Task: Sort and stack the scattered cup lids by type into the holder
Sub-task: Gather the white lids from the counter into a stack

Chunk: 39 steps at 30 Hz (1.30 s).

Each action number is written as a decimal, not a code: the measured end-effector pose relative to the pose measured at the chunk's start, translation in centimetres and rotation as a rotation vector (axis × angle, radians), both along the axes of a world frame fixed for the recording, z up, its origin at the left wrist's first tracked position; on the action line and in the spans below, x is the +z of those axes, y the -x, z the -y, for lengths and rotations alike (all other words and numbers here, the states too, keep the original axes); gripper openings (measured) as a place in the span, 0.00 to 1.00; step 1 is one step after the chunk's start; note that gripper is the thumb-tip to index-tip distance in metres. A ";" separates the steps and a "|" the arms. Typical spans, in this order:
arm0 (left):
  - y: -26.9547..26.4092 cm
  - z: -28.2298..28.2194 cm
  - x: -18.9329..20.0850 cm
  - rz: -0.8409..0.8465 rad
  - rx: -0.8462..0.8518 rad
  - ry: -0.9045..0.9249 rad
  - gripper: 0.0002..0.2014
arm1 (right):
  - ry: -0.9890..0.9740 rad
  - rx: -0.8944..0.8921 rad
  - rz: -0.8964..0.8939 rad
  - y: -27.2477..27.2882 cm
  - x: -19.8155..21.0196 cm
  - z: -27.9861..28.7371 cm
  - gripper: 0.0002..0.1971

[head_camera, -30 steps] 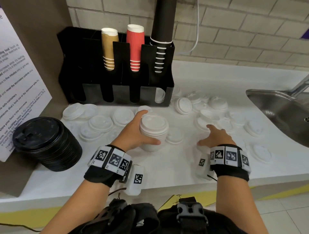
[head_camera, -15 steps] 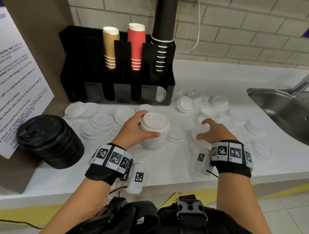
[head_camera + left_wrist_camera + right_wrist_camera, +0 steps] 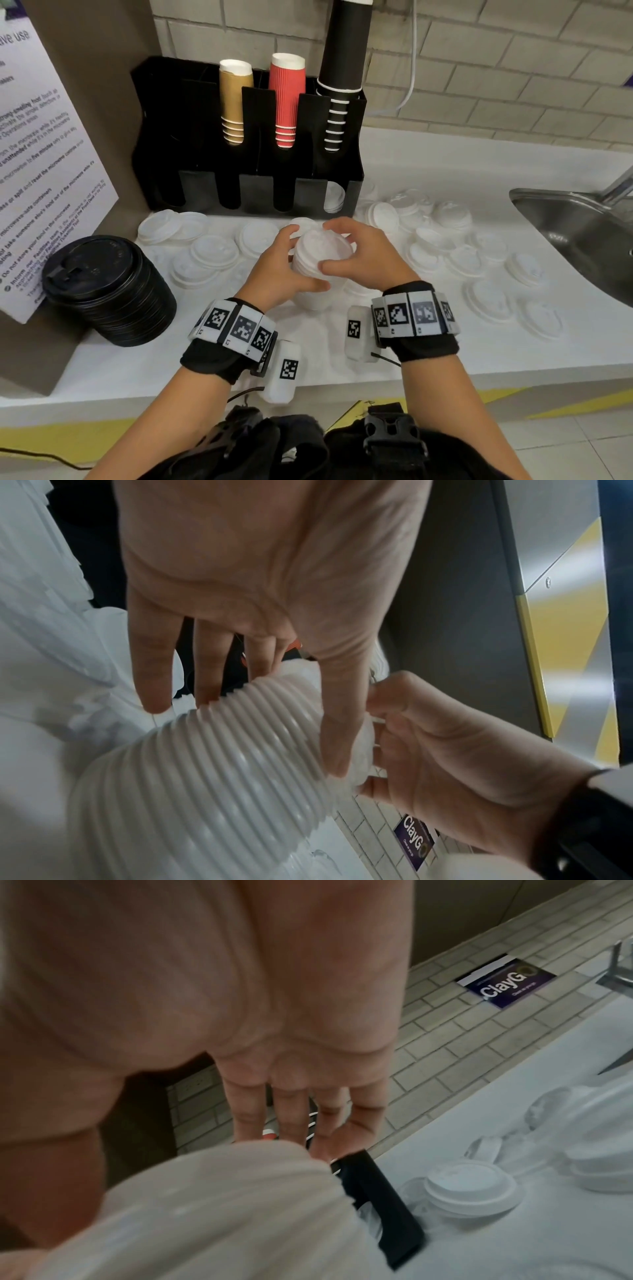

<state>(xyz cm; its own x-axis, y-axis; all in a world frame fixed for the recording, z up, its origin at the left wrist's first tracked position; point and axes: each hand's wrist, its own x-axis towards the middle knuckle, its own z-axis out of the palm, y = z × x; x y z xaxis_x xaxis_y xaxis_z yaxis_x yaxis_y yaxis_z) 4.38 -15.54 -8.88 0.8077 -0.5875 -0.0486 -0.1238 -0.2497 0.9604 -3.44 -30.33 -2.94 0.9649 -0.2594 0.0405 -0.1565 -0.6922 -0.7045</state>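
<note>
Your left hand (image 3: 281, 263) grips the stack of white lids (image 3: 320, 260) by its side while your right hand (image 3: 363, 255) clasps the top, just before the black holder (image 3: 246, 192).

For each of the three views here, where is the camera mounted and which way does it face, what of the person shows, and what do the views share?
Head: worn on the head, facing forward and down at the counter; shows both forearms, left hand and right hand.
Left wrist: looks along the left palm at the stack of white lids; the right hand also shows.
Right wrist: looks along the right palm toward the brick wall; only its own hand shows.
Shared: all three show the stack; both wrist views show the ClayGo sign.
</note>
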 end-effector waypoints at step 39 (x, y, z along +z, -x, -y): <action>-0.6 -0.1 0.0 0.056 -0.074 -0.017 0.37 | 0.098 -0.793 -0.613 7.4 -2.6 12.0 0.39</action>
<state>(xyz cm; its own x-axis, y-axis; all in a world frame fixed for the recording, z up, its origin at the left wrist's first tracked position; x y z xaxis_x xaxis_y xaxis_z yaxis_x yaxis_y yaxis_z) 5.00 -15.48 -8.89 0.7640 -0.6450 -0.0150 -0.1958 -0.2540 0.9472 -10.82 -42.30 -5.55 0.3770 -0.8578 -0.3494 -0.9134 -0.2818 -0.2939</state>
